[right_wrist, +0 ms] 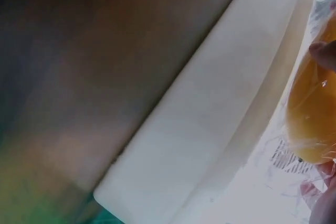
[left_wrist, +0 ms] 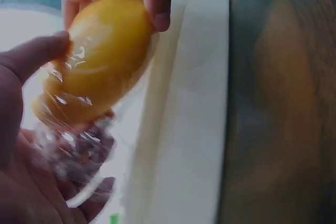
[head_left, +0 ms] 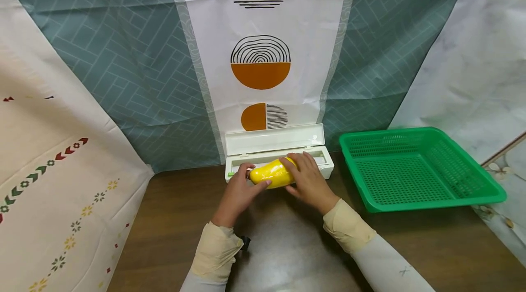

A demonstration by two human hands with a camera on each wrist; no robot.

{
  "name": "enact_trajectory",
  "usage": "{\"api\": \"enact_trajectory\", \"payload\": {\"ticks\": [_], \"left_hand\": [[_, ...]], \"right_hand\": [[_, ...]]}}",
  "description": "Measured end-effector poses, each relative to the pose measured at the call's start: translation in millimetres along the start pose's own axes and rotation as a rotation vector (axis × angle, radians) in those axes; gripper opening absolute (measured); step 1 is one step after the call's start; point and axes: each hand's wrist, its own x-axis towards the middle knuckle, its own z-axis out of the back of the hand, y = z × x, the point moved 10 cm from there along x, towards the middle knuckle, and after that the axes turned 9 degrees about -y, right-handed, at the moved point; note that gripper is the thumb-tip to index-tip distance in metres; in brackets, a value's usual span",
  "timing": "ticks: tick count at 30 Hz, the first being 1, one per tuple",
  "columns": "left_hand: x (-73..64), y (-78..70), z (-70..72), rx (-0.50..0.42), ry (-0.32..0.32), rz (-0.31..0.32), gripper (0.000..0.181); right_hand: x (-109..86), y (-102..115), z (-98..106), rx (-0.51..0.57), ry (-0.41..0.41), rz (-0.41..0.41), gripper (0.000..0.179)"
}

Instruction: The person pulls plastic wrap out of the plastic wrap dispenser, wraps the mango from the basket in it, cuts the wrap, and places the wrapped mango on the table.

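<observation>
A smooth yellow fruit like a mango (head_left: 273,174), wrapped in clear plastic film (left_wrist: 79,145), is held over an open white cling film box (head_left: 328,168). At its narrower end my left hand (head_left: 240,190) has its thumb against the fruit and fingers bent around the bunched film. My right hand (head_left: 309,181) grips the wider end, its fingers over the top. In the left wrist view the film looks wrinkled and shiny. The box's long lid (head_left: 275,139) stands raised at the back. A small green piece (head_left: 231,174) shows at the box's left end.
A green plastic basket (head_left: 431,201) stands on the brown table (head_left: 181,223) to the right of the box. Behind the box hangs a patterned cloth (head_left: 156,77), and a light cloth (head_left: 82,219) drapes down along the left side.
</observation>
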Motion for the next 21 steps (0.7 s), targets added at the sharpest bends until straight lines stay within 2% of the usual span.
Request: {"api": "enact_trajectory", "payload": {"ticks": [2, 5, 8, 10, 12, 15, 21], "left_hand": [[-0.4, -10.9, 6.4, 0.103, -0.049, -0.064, 0.08], [-6.2, -35.7, 13.0, 0.301, -0.144, -0.226, 0.088], [-17.0, -58.5, 6.6, 0.466, -0.189, -0.397, 0.089], [-22.1, -67.6, -2.4, 0.552, -0.189, -0.477, 0.087], [-22.0, -68.9, -11.5, 0.615, -0.178, -0.516, 0.086], [-16.2, -63.2, -20.4, 0.675, -0.175, -0.528, 0.083], [-6.1, -50.7, -23.0, 0.734, -0.226, -0.529, 0.076]], "right_hand": [[2.4, -0.3, 0.3, -0.008, 0.01, 0.006, 0.091], [4.6, -1.6, -0.6, -0.02, 0.041, -0.004, 0.091], [5.8, -2.3, -1.8, -0.029, 0.077, -0.023, 0.089], [7.4, -1.9, -1.8, -0.03, 0.096, -0.031, 0.088], [9.4, -1.8, -1.6, -0.033, 0.11, -0.034, 0.086], [12.4, -1.1, -1.1, -0.036, 0.121, -0.027, 0.085], [16.7, 2.0, -0.1, -0.025, 0.126, -0.004, 0.086]]}}
